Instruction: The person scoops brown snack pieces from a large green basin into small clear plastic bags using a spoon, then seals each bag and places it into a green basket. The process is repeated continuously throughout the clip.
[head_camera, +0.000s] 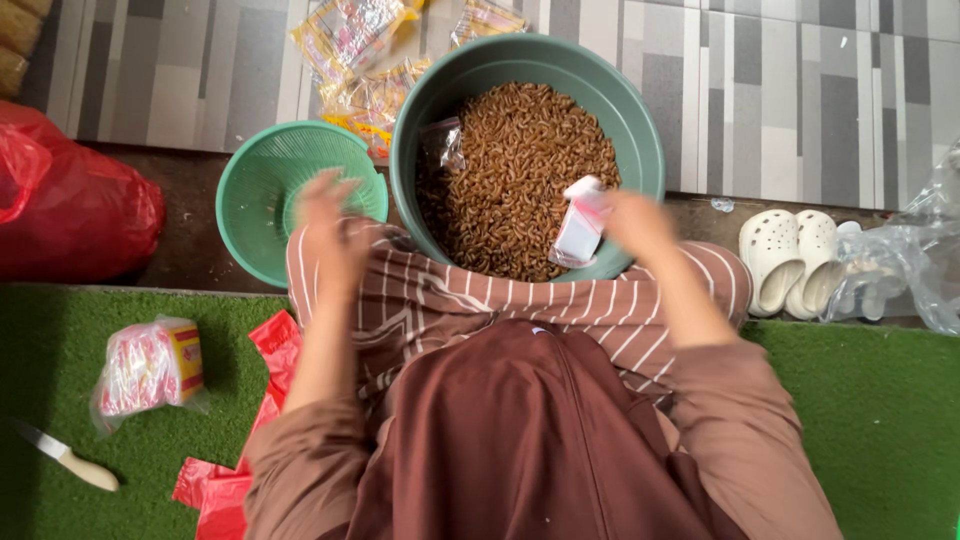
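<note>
1. Nearest to you is your own lap: a smooth brown garment over cloth with thin brown and white stripes, which drapes across your knees.
2. You sit on a mat of short green artificial grass (870, 400). On it to your left lie a crumpled red plastic sheet (235, 480), a clear packet of red and yellow wrappers (150, 368), and a small knife (65, 458) with a pale handle.
3. Your left hand (325, 215) is motion-blurred at the near rim of a small green plastic basket (262, 190), round, with a fine slotted weave. The fingers look loosely spread; you cannot tell whether they hold anything.
4. Your right hand (632, 222) grips a small white and pink sachet (580, 222), pinched at the near edge of the big basin.
5. The large green basin (640, 140) is round, smooth plastic, filled with small curled brown pieces (520, 170), dry and crisp-looking. A bit of clear wrapper (445, 145) lies against its left inner wall.
6. To your right, on dark floor, stands a pair of cream perforated clogs (790, 255), beside crinkled clear plastic bags (915, 250).
7. Farther left sits a full red plastic bag (75, 205).
8. Beyond the basin, empty yellow and clear wrappers (355, 60) are piled on grey patterned tiles (780, 90).
</note>
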